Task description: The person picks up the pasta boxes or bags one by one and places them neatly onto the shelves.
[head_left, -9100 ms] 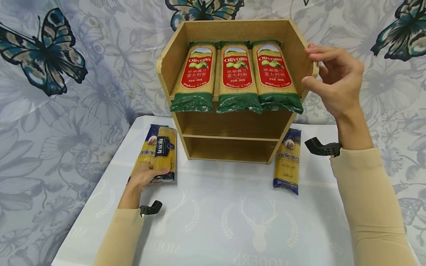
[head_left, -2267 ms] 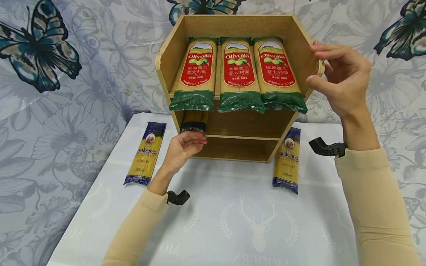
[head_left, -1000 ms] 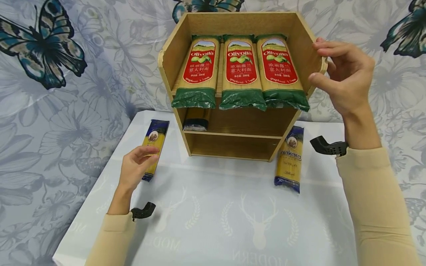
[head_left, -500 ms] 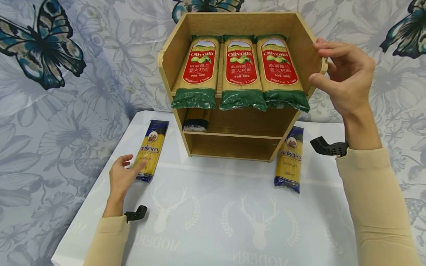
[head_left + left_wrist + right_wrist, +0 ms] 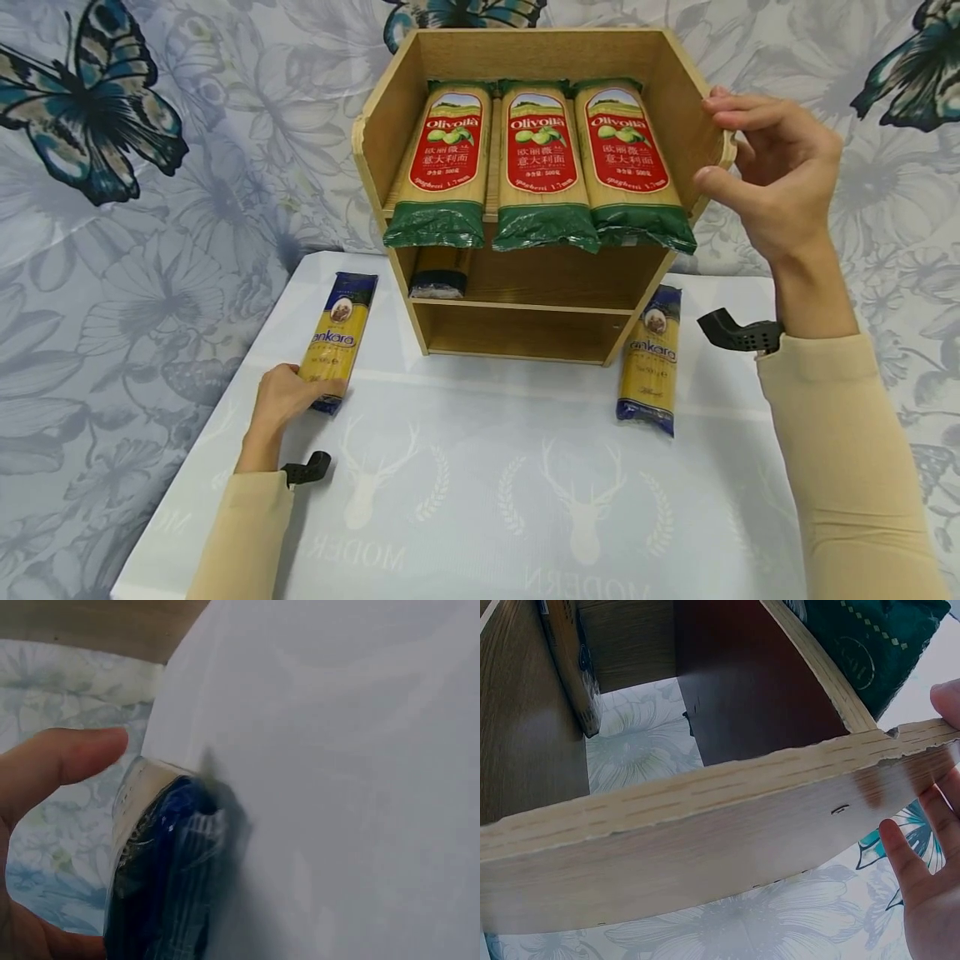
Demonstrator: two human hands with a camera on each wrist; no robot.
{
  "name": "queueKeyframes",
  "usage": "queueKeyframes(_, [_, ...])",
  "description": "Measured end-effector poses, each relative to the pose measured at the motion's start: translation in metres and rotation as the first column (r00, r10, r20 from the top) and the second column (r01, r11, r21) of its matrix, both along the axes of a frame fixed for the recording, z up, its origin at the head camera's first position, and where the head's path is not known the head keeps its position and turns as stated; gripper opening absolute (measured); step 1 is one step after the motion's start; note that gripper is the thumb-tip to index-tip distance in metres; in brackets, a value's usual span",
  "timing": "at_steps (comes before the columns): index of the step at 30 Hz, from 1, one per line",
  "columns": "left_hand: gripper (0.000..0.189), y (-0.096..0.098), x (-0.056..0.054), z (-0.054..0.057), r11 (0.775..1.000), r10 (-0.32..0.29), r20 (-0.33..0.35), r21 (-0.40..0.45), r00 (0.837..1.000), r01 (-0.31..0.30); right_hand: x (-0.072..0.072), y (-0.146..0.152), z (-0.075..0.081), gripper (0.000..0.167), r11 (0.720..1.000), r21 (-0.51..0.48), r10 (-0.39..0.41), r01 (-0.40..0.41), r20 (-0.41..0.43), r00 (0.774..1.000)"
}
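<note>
My left hand (image 5: 283,395) is at the lower end of the left yellow-and-blue ankara spaghetti pack (image 5: 341,333), which lies on the table. In the left wrist view the thumb (image 5: 94,754) is raised off the pack's blue end (image 5: 176,855), with other fingers low on its far side. My right hand (image 5: 783,171) pinches the right side panel of the wooden shelf (image 5: 536,40) between thumb and fingers. Three red-labelled Olivoila spaghetti packs (image 5: 542,142) lie side by side on its top tier. One dark-ended pack (image 5: 439,282) sits at the left of the middle tier.
A second ankara pack (image 5: 649,358) lies on the white table (image 5: 480,483), close to the shelf's right side. Below the middle tier is the shelf's bottom compartment (image 5: 517,332). Butterfly-patterned cloth (image 5: 150,333) hangs behind the table. The green pack ends overhang the top tier.
A la sicilia spaghetti pack went from the left pile onto the middle tier. My left hand then let go, moved back left and down to the remaining ankara pack. The right hand kept its hold.
</note>
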State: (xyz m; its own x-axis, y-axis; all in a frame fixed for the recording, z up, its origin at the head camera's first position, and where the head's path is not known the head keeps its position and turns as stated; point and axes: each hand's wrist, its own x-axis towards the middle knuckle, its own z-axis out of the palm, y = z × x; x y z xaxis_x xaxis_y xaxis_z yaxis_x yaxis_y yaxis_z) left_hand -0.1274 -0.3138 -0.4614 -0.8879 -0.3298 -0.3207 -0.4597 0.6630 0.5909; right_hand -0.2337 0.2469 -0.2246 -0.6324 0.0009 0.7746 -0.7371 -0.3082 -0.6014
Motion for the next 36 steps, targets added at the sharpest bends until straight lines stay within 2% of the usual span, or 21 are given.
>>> queueKeyframes(4, [0.089, -0.007, -0.006, 0.005, 1.0, 0.01, 0.038, -0.001, 0.999, -0.01, 0.001, -0.001, 0.0, 0.041, 0.999, -0.028, 0.024, -0.024, 0.001, 1.0])
queueKeyframes(9, [0.08, -0.017, -0.011, 0.008, 1.0, 0.021, 0.086, -0.008, 0.996, -0.02, 0.0, -0.002, -0.001, 0.042, 1.0, -0.015, 0.02, -0.02, -0.003, 1.0])
queueKeyframes(16, [0.073, -0.019, -0.019, 0.006, 0.998, -0.042, 0.165, 0.052, 0.985, 0.034, -0.001, 0.0, -0.002, 0.04, 1.0, 0.006, 0.016, -0.016, -0.008, 1.0])
queueKeyframes(19, [0.071, -0.016, -0.019, 0.007, 0.996, -0.05, 0.168, 0.078, 0.984, 0.037, -0.002, 0.001, -0.001, 0.04, 1.0, 0.006, 0.01, -0.01, -0.01, 1.0])
queueKeyframes(23, [0.066, -0.011, -0.016, 0.009, 0.994, -0.055, 0.132, 0.102, 0.99, 0.041, -0.002, 0.001, 0.0, 0.04, 1.0, 0.008, 0.003, -0.003, -0.012, 1.0])
queueKeyframes(26, [0.062, -0.008, -0.014, 0.009, 0.983, -0.049, 0.099, 0.183, 0.994, 0.03, -0.002, 0.002, 0.0, 0.04, 1.0, 0.01, 0.006, -0.006, -0.016, 1.0])
queueKeyframes(28, [0.06, -0.007, -0.013, 0.005, 0.963, -0.039, 0.078, 0.27, 0.996, 0.017, -0.002, 0.003, 0.0, 0.041, 1.0, 0.017, 0.01, -0.01, -0.024, 1.0])
queueKeyframes(31, [0.061, -0.008, -0.009, -0.005, 0.909, -0.011, 0.052, 0.417, 0.999, -0.012, -0.003, 0.004, 0.0, 0.041, 0.999, 0.028, 0.021, -0.02, -0.035, 0.999])
queueKeyframes(33, [0.058, -0.009, -0.005, -0.011, 0.858, 0.018, 0.043, 0.512, 0.999, -0.037, -0.004, 0.004, -0.001, 0.041, 0.999, 0.036, 0.026, -0.025, -0.041, 0.999])
queueKeyframes(34, [0.055, -0.009, -0.003, -0.013, 0.826, 0.023, 0.041, 0.562, 0.999, -0.042, -0.004, 0.004, -0.001, 0.041, 0.999, 0.04, 0.025, -0.023, -0.043, 0.999])
queueKeyframes(36, [0.041, -0.009, 0.001, -0.015, 0.733, 0.04, 0.046, 0.678, 0.998, -0.061, -0.003, 0.005, -0.001, 0.04, 0.999, 0.04, 0.024, -0.022, -0.044, 0.999])
